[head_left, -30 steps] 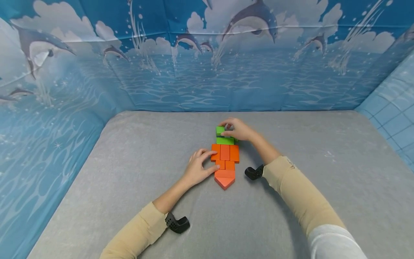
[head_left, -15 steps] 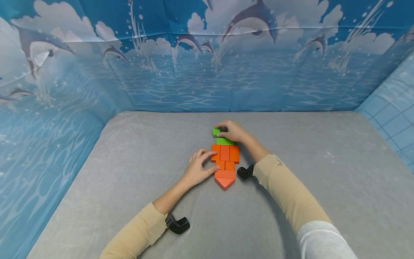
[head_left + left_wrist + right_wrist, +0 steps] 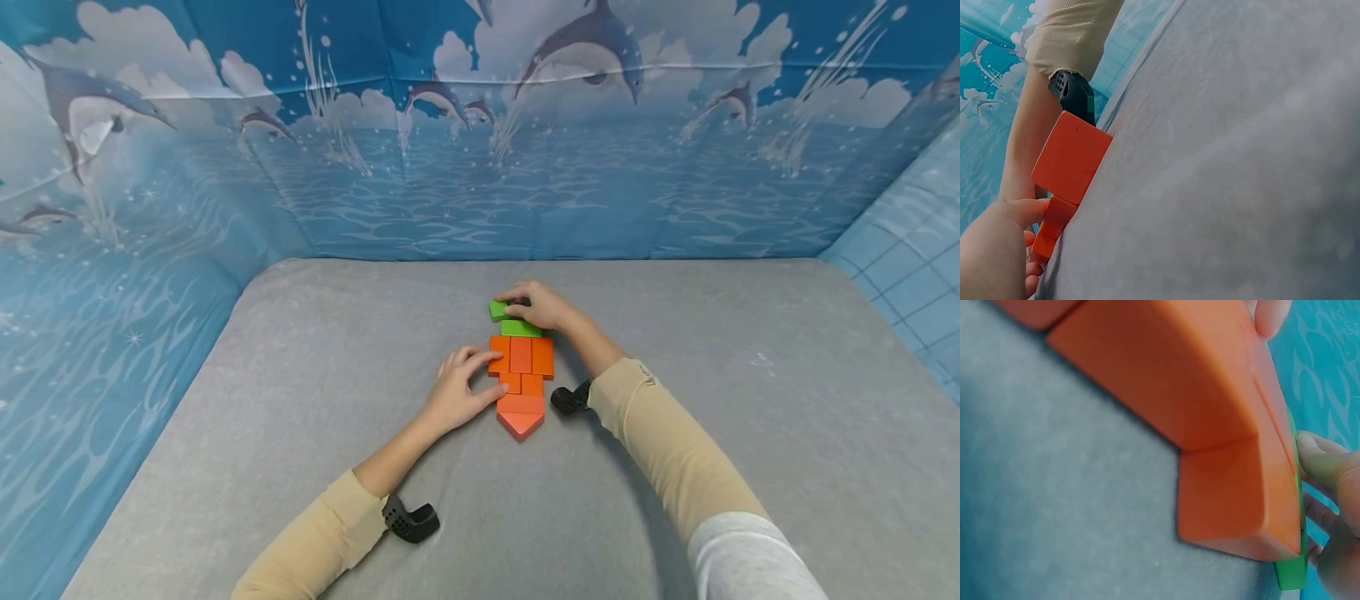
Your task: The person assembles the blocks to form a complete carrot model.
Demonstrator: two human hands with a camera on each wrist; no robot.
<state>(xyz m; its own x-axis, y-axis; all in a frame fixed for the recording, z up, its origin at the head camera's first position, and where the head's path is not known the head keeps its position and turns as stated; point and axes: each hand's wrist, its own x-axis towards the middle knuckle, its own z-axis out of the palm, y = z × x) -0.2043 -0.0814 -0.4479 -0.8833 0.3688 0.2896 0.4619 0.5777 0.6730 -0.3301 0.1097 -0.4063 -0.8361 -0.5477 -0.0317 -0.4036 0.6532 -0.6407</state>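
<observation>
Flat on the grey surface lies a figure of orange blocks [image 3: 521,354], ending in an orange triangular block [image 3: 521,425] at the near end. A long green block [image 3: 521,328] borders its far end. My right hand [image 3: 542,306] pinches a small green block [image 3: 497,311] between thumb and fingers, just beyond the long one and to its left; the block sits slightly turned. My left hand [image 3: 456,390] rests with thumb and forefinger against the left side of the orange blocks. In the left wrist view, its thumb touches an orange block [image 3: 1060,211].
The grey padded surface [image 3: 675,467] spreads around the blocks. A blue dolphin-print curtain [image 3: 450,192] hangs along the back and left, with a tile print at the right. Black wrist devices [image 3: 411,518] hang below both sleeves.
My right hand has shifted left with the small green block, off the line of the long green block, and the block has turned a little. My left hand has stayed put.
</observation>
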